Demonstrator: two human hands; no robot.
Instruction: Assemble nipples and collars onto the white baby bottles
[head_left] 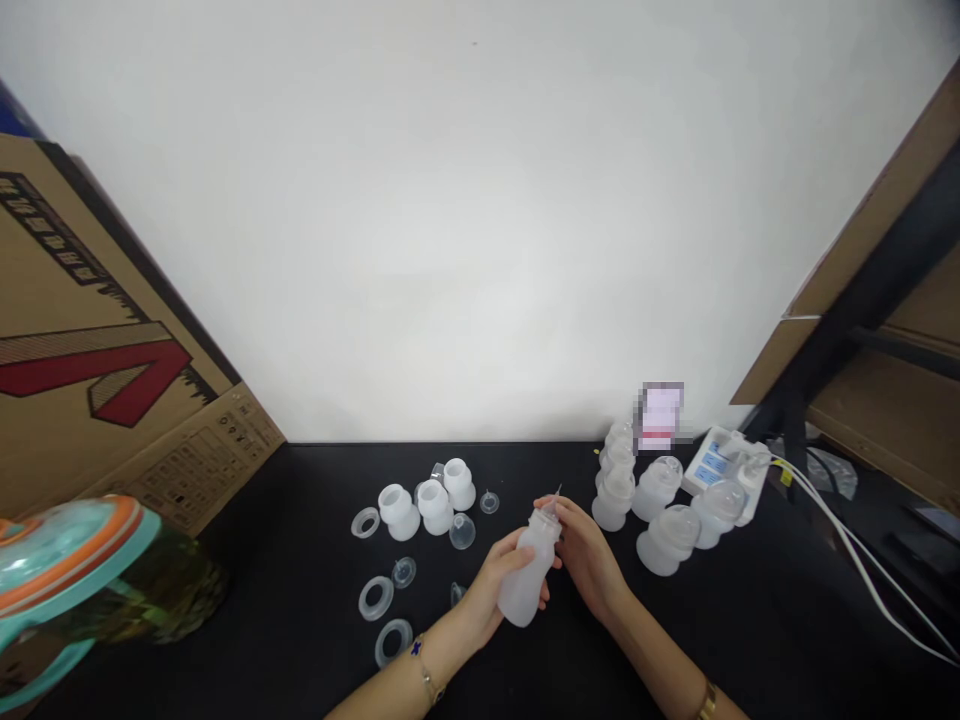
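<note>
My left hand (pixel 487 585) is wrapped round a translucent white baby bottle (pixel 523 588), tilted with its mouth up and to the right. At that mouth, the fingers of my right hand (pixel 589 555) pinch a small clear piece with a thin pointed tip (pixel 553 503), perhaps a nipple; part of it is hidden by the fingers. Left of the hands stand open-topped bottles (pixel 399 515). Around them lie collar rings (pixel 365 604), clear nipple discs (pixel 403 573) and a clear dome cap (pixel 462 532). Another clear piece (pixel 457 595) shows beside my left wrist.
Several bottles with clear domed tops (pixel 667 545) stand at the right, close to a white power strip (pixel 709 465) with cables (pixel 847 540). A large jug with a turquoise and orange lid (pixel 82 550) is at the left, before a cardboard box (pixel 97 330). A white wall (pixel 465 220) closes the back.
</note>
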